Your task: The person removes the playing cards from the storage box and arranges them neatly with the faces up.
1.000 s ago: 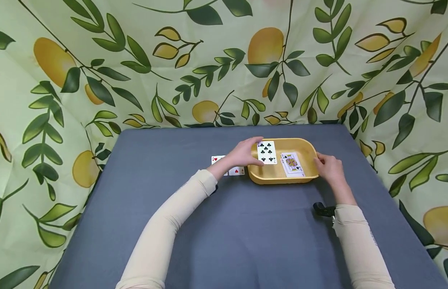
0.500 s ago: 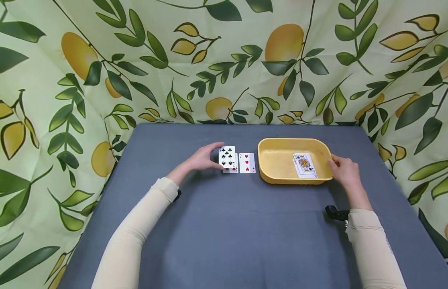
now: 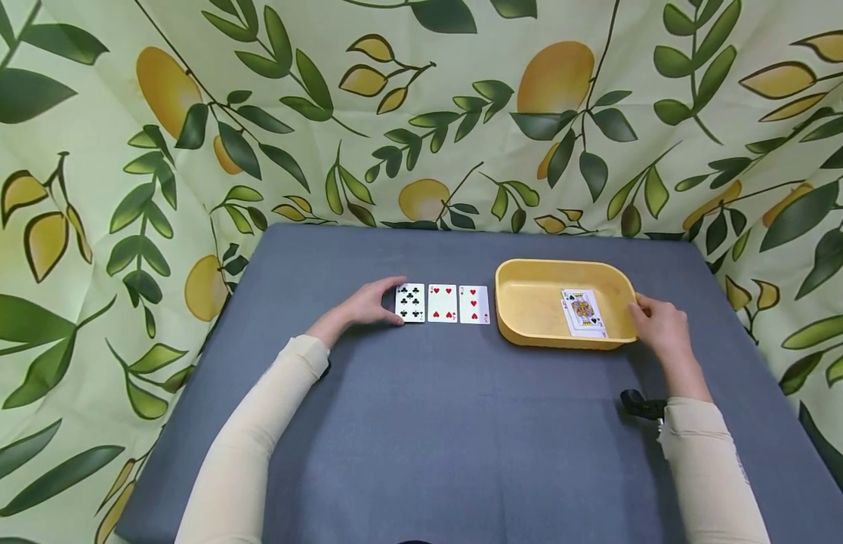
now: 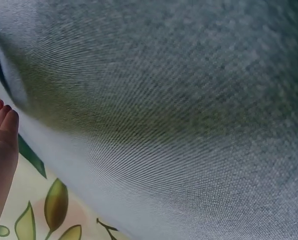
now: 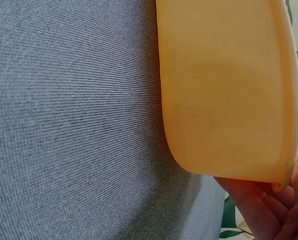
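In the head view my left hand (image 3: 367, 304) holds a seven of clubs playing card (image 3: 411, 303) by its far and near edges, between fingers and thumb, low at the table. Right beside that card are a four of hearts (image 3: 442, 303) and a three of hearts (image 3: 473, 304), face up in one row. My right hand (image 3: 662, 326) pinches the right rim of a yellow tray (image 3: 530, 338). Inside the tray lies a face card (image 3: 584, 310) on top of another card. The left wrist view shows part of the left hand (image 4: 1, 145), without the card. Fingers (image 5: 248, 200) reach under the tray's rim in the right wrist view.
A grey-blue cloth covers the table (image 3: 421, 423). Behind and at the sides hangs a curtain (image 3: 292, 91) printed with leaves and fruit. A black strap piece (image 3: 642, 406) sticks out from the right wrist.
My left hand has carried the seven of clubs leftward out of the tray, over the hearts cards, to the row's left end. The right hand has stayed at the tray's rim.
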Demonstrator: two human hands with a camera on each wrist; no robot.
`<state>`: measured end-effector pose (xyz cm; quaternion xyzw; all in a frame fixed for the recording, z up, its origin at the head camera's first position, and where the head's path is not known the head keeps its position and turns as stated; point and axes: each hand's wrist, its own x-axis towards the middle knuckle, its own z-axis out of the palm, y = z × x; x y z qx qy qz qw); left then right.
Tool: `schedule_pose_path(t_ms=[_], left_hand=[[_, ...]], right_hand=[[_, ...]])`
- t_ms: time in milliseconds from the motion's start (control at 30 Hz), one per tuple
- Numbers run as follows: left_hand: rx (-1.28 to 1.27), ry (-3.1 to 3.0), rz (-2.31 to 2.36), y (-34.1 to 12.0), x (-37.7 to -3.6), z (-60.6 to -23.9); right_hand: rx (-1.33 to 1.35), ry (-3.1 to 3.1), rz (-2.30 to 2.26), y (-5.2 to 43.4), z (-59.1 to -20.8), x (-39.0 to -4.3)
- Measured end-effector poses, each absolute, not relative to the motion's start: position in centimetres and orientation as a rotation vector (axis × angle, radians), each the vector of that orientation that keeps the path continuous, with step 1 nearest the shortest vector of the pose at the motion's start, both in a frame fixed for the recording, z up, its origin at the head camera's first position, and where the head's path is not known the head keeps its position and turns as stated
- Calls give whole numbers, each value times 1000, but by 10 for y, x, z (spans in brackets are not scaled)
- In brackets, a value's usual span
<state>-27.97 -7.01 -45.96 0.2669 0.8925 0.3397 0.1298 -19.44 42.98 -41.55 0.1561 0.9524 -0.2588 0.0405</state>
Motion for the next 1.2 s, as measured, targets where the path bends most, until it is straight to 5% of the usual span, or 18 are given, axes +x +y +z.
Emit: schedule_pose_path(t_ms=[1200], left_hand=[[711,2597,1055,-64,-279,-461]], right_hand=[[479,2939,-811,433,-420,-195]])
